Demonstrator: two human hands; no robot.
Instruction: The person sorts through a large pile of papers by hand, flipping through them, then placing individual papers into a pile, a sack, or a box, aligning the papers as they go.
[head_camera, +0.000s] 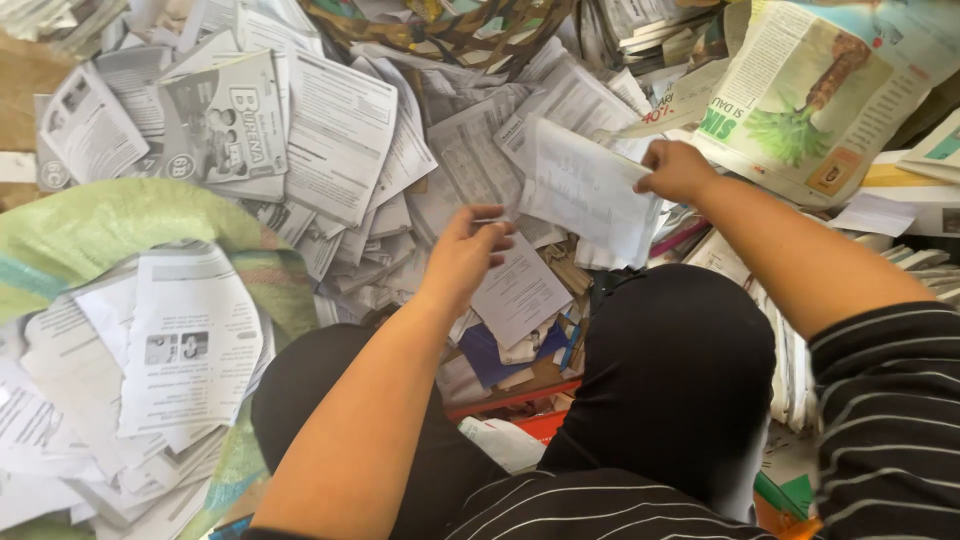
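My right hand (677, 170) grips the top corner of a white printed sheet (590, 195) and holds it up over a heap of loose papers (400, 150). My left hand (468, 248) reaches forward just left of that sheet, fingers pinched at its lower left edge. Below my left hand lies another white printed page (518, 292). My knees in black trousers (670, 370) fill the lower middle of the view.
A green woven sack (110, 225) stuffed with printed sheets (180, 350) sits at the left. A colourful newspaper page (810, 90) lies at the upper right, beside stacked booklets (900, 215). A woven basket (450, 30) is at the top. Red and blue items (520, 400) lie between my knees.
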